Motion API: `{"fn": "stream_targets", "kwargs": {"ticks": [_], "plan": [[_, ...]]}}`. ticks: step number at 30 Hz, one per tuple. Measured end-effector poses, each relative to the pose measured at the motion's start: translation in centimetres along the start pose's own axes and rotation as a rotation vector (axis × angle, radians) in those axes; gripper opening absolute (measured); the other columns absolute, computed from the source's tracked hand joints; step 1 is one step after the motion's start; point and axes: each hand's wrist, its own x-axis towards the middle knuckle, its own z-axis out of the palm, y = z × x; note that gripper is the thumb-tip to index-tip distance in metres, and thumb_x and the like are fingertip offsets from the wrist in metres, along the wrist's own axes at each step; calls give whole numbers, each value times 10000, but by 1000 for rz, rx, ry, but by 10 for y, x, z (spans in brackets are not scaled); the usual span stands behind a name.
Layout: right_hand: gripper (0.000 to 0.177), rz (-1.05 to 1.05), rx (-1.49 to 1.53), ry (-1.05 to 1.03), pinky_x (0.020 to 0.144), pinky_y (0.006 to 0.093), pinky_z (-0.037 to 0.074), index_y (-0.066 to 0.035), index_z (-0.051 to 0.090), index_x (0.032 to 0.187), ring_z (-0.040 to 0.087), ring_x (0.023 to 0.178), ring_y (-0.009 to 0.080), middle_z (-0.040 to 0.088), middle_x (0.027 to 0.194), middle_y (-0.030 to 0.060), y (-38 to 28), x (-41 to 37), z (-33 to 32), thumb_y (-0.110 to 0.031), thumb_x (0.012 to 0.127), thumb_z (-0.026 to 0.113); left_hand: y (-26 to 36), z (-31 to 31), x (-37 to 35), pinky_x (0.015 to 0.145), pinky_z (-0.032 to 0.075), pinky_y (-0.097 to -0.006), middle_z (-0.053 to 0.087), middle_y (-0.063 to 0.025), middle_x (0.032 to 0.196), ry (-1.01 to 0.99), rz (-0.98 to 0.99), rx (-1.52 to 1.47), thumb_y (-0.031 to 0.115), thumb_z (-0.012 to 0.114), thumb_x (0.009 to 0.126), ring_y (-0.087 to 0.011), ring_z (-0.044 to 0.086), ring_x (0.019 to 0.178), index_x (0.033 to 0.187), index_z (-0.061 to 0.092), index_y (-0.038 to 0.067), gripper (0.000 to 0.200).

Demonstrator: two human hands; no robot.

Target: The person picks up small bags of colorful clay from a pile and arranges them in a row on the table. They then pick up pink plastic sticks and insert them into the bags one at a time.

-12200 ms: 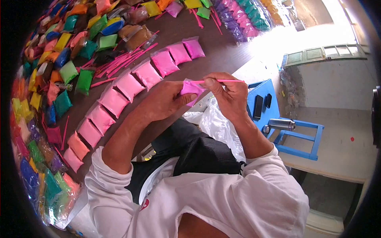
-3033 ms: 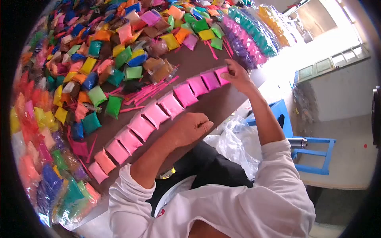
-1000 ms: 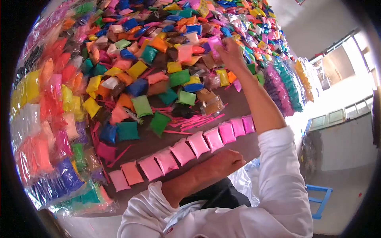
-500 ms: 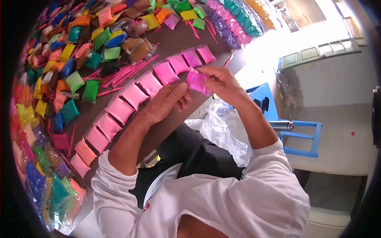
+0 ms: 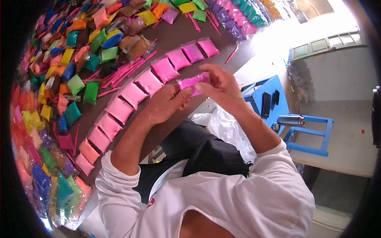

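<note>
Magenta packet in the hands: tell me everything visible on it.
The magenta packet is a small plastic pouch filled with bright pink material, soft-looking and slightly crumpled. It is held in the air near the edge of the table, lying roughly level. The left hand pinches one end and the right hand the other. Nothing else touches it.

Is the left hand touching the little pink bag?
Touching. The head view shows the left hand pinching one end of the pink bag, no gap; the right hand grips the other end.
</note>
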Motion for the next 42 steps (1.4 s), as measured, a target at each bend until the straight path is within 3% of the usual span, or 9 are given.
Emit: {"fn": "stream_targets", "kwargs": {"ticks": [7,13,16,19,22,29,34,38,42], "plan": [[434,-16,-421,-39,618,241,432,-7,523,1245,516,722,97,575,849,44,-17,-8,8,-18,814,572,-4,1,2,629,483,-288,600,-59,761,-10,-8,73,418,464,1000,-138,585,689,947,600,-1,444],[401,-8,-246,-4,595,247,423,2,530,1217,502,691,87,571,813,51,-2,-13,1,-2,816,546,-12,4,3,614,461,-326,590,-65,673,44,53,23,555,451,961,-176,592,648,843,622,-3,595],[265,-159,-251,55,595,307,444,12,555,1076,550,649,150,543,714,140,6,-10,10,-73,825,548,-7,4,2,615,459,-325,587,-68,669,52,42,40,545,449,966,-175,587,646,825,621,-2,590],[148,-9,-310,-12,580,279,429,11,549,966,531,643,111,513,685,82,-3,-9,5,-66,841,536,-7,4,2,613,451,-325,581,-66,664,54,47,81,526,460,968,-174,571,640,820,621,-1,570],[76,22,-112,-54,560,270,417,-1,533,908,505,644,73,491,665,40,1,-9,0,-40,844,523,-12,3,4,612,441,-326,578,-62,669,40,36,95,510,478,966,-174,556,638,823,618,0,548],[214,58,27,-2,574,243,455,1,579,1050,572,699,66,580,767,25,6,-17,-6,-38,840,594,-6,4,1,618,437,-313,582,-46,695,13,11,107,510,475,969,-145,544,655,824,612,6,542],[297,123,121,57,568,225,483,12,538,1129,582,675,84,598,789,43,6,-29,4,-67,861,639,-2,4,-1,637,431,-284,554,-31,720,4,34,-69,497,431,993,-131,522,679,805,599,22,538],[194,132,382,146,541,263,491,4,530,971,586,623,105,625,788,80,25,-35,18,-107,871,654,-4,2,-1,668,428,-268,536,-26,742,-34,91,-113,476,412,1008,-124,509,703,796,583,27,525],[208,183,577,85,557,249,513,-39,515,977,618,666,130,631,824,81,17,-44,28,-186,912,648,0,3,-2,703,439,-266,568,-28,778,-8,80,-89,474,426,1003,-119,526,740,857,611,22,510]]}}
